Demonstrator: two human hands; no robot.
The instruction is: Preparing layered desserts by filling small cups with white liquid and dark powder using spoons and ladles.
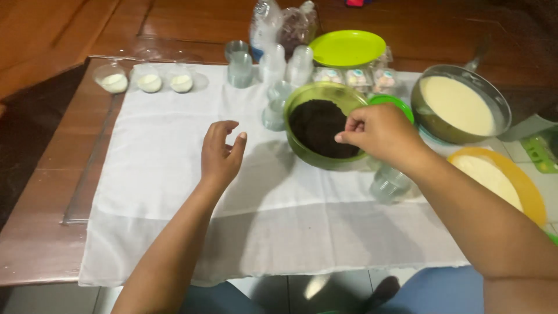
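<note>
Crumbs (318,127) fill our green bowl (302,99); our right hand (381,132) pinches over them, so we keep that pinch low, while our left hand (220,156) hovers loose, holding nothing.

Place: a home dining or kitchen corner.
Signs: low wooden worktop (35,244) under white cloth (174,174), tiled floor (279,288), metal pan of cream (459,104), green plastic bowl of dark crumbs (302,152).

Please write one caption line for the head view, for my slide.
Right hand pinches over a green bowl of dark crumbs; left hand hovers above the white cloth.
</note>
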